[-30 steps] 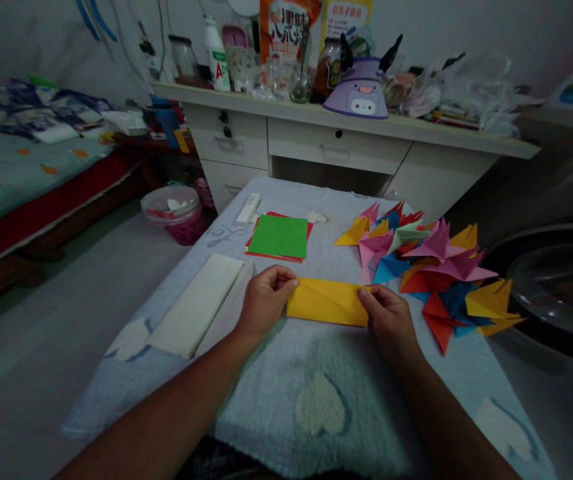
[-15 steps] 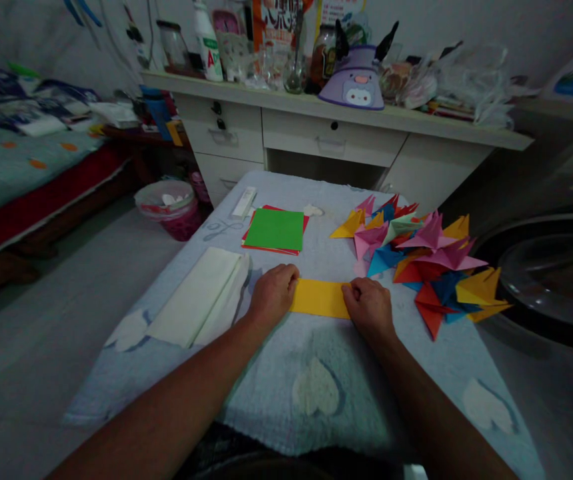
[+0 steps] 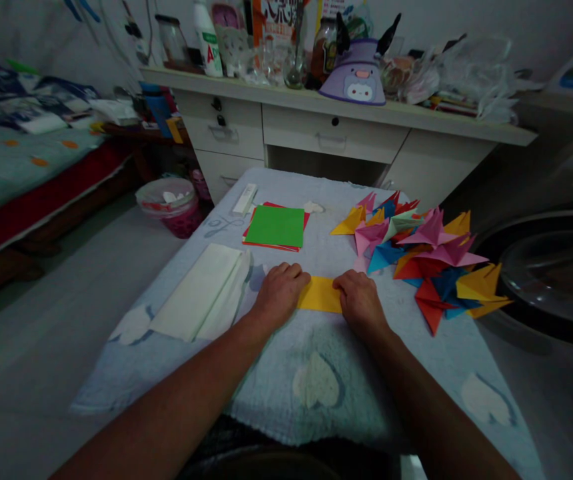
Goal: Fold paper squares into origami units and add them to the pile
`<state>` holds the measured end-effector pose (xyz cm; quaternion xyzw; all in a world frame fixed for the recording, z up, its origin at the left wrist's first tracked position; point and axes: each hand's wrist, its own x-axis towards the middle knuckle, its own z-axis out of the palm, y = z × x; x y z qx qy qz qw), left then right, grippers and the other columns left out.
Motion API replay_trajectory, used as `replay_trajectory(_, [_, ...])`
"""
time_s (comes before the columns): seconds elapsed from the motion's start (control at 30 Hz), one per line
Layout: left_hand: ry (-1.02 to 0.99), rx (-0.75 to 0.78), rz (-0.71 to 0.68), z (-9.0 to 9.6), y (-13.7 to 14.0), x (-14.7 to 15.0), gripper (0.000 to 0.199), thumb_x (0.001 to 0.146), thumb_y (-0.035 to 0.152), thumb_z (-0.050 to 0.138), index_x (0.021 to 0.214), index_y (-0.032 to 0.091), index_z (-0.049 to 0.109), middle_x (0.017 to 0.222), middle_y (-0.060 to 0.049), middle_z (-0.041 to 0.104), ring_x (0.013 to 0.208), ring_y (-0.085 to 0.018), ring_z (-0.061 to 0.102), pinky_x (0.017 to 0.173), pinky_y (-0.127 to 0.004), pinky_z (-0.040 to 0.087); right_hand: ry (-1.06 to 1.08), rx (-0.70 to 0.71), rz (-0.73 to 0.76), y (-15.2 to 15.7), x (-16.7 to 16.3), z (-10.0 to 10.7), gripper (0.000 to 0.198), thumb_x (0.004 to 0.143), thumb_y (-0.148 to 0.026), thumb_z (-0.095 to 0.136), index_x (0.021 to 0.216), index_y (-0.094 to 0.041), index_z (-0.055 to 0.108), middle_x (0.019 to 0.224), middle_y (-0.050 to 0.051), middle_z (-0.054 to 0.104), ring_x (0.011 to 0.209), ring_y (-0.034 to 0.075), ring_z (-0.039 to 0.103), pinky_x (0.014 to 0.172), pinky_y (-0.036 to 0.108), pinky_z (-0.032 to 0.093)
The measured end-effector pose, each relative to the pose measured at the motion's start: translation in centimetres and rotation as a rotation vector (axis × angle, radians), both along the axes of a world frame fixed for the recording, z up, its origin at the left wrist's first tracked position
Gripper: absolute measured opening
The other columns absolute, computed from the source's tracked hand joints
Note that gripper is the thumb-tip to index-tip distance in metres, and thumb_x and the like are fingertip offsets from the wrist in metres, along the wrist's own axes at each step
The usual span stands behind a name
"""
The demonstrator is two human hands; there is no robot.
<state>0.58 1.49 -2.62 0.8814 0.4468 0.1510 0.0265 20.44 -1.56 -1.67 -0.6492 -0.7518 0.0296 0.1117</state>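
A yellow sheet of origami paper (image 3: pixel 320 295), folded into a rectangle, lies on the cloth-covered table between my hands. My left hand (image 3: pixel 281 293) is closed over its left end, fingers bent down on the paper. At the right end my right hand (image 3: pixel 360 298) grips the edge, its fingers curled. Beyond my left hand rests a stack of square coloured paper (image 3: pixel 275 227) with a green sheet on top. A pile of folded paper cranes (image 3: pixel 429 243) in pink, red, blue and yellow sits to the right of my right hand.
Left of my left arm lies a folded white paper (image 3: pixel 199 290). A small white box (image 3: pixel 245 199) is near the table's far left corner. Behind stands a white desk (image 3: pixel 336 137) loaded with jars and a purple visor (image 3: pixel 359 73). A pink bin (image 3: pixel 181 217) stands on the floor.
Both hands have moved inward along the yellow paper, covering more of its ends. The view has shifted slightly; the stack and the cranes stay put.
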Motion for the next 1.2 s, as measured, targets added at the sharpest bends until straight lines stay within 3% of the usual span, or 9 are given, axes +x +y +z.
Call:
replay_trajectory(0.1, [-0.008,-0.017,0.015,-0.1,-0.1,0.1,0.017,0.090,0.017,0.050,0.099,0.021,0.064,0.097,-0.006,0.060,0.091,-0.022,0.050,0.079,-0.035,0.041,0.027,-0.036,0.021,0.0,-0.2,0.1,0.025,0.082,-0.009,0.047,0.095,-0.018,0.067,0.097,0.007,0.064,0.090,0.021,0.053,0.079,0.033,0.033])
replay_trajectory(0.2, [-0.043,-0.037,0.038,0.1,-0.6,0.1,0.015,0.088,0.026,0.057,0.101,0.020,0.060,0.102,-0.007,0.058,0.095,-0.024,0.049,0.083,-0.037,0.041,0.003,-0.003,-0.003,-0.4,-0.6,0.2,0.017,0.087,-0.025,0.052,0.096,-0.017,0.064,0.097,0.008,0.062,0.090,0.023,0.052,0.079,0.034,0.033])
replay_trajectory(0.3, [-0.040,-0.040,0.056,0.4,-1.2,0.2,0.027,0.085,0.038,0.062,0.105,0.020,0.058,0.106,-0.008,0.056,0.098,-0.026,0.048,0.083,-0.040,0.041,-0.064,0.030,-0.038,-0.9,-1.3,0.3,0.031,0.087,-0.045,0.054,0.099,-0.017,0.061,0.098,0.010,0.059,0.091,0.026,0.050,0.077,0.035,0.033])
replay_trajectory(0.43, [-0.019,-0.055,0.043,0.6,-1.8,-0.2,0.033,0.087,0.042,0.060,0.111,0.020,0.055,0.112,-0.009,0.055,0.100,-0.026,0.047,0.085,-0.040,0.040,-0.148,0.031,-0.073,-1.6,-2.2,0.5,0.045,0.085,-0.057,0.053,0.103,-0.016,0.057,0.101,0.012,0.057,0.093,0.029,0.049,0.076,0.037,0.033])
replay_trajectory(0.67, [-0.033,-0.093,-0.040,0.5,-2.6,-1.2,0.030,0.089,0.029,0.058,0.118,0.021,0.054,0.121,-0.008,0.054,0.112,-0.026,0.047,0.096,-0.041,0.039,-0.197,-0.011,-0.113,-1.9,-3.3,0.8,0.064,0.081,-0.072,0.046,0.106,-0.015,0.055,0.105,0.016,0.056,0.095,0.032,0.049,0.076,0.040,0.034])
replay_trajectory(0.83, [0.023,-0.066,-0.130,0.9,-4.0,-2.4,0.019,0.093,0.019,0.049,0.109,0.020,0.059,0.109,-0.007,0.061,0.108,-0.023,0.053,0.097,-0.039,0.039,-0.221,-0.024,-0.171,-1.8,-4.3,1.1,0.069,0.079,-0.075,0.045,0.110,-0.015,0.054,0.105,0.018,0.056,0.095,0.034,0.049,0.075,0.042,0.035])
replay_trajectory(1.1, [0.089,0.025,-0.191,0.7,-5.4,-4.6,0.037,0.092,0.030,0.055,0.127,0.020,0.053,0.127,-0.009,0.060,0.124,-0.028,0.047,0.108,-0.047,0.029,-0.212,0.022,-0.208,-2.0,-5.3,0.6,0.076,0.080,-0.075,0.041,0.123,-0.013,0.051,0.105,0.020,0.055,0.094,0.035,0.049,0.076,0.044,0.034])
replay_trajectory(1.2, [0.152,0.063,-0.200,0.8,-5.6,-4.5,0.035,0.093,0.029,0.053,0.126,0.017,0.055,0.128,-0.011,0.060,0.123,-0.028,0.050,0.104,-0.045,0.034,-0.209,0.026,-0.204,-2.1,-4.9,0.3,0.078,0.081,-0.074,0.042,0.130,-0.013,0.047,0.107,0.019,0.055,0.095,0.034,0.048,0.078,0.044,0.034])
